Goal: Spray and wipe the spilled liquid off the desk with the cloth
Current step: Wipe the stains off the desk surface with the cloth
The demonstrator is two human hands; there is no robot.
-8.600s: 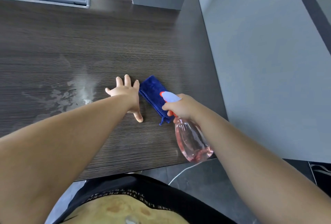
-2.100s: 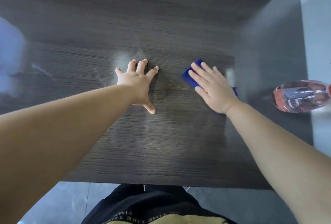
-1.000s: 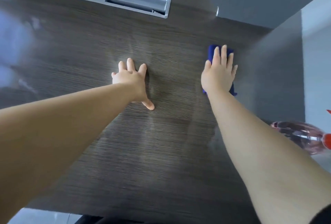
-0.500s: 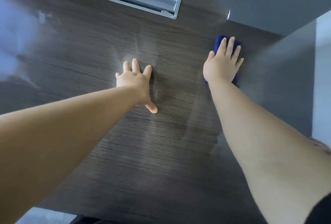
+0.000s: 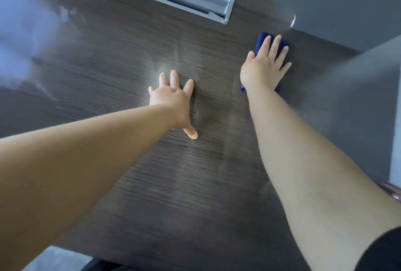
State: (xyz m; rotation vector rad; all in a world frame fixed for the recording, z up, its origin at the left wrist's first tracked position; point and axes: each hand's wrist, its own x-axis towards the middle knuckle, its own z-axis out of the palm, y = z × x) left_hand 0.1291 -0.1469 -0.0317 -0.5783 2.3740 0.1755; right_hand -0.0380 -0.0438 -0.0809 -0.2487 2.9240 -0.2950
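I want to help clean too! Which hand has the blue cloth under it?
The right hand: it presses the blue cloth. The left hand lies flat on the bare desk.

Soft daylight glare across the desk (image 5: 134, 38), slight motion blur.

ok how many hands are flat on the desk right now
2. The left hand is pressed bare on the middle of the desk; the right hand lies farther right, on the blue cloth.
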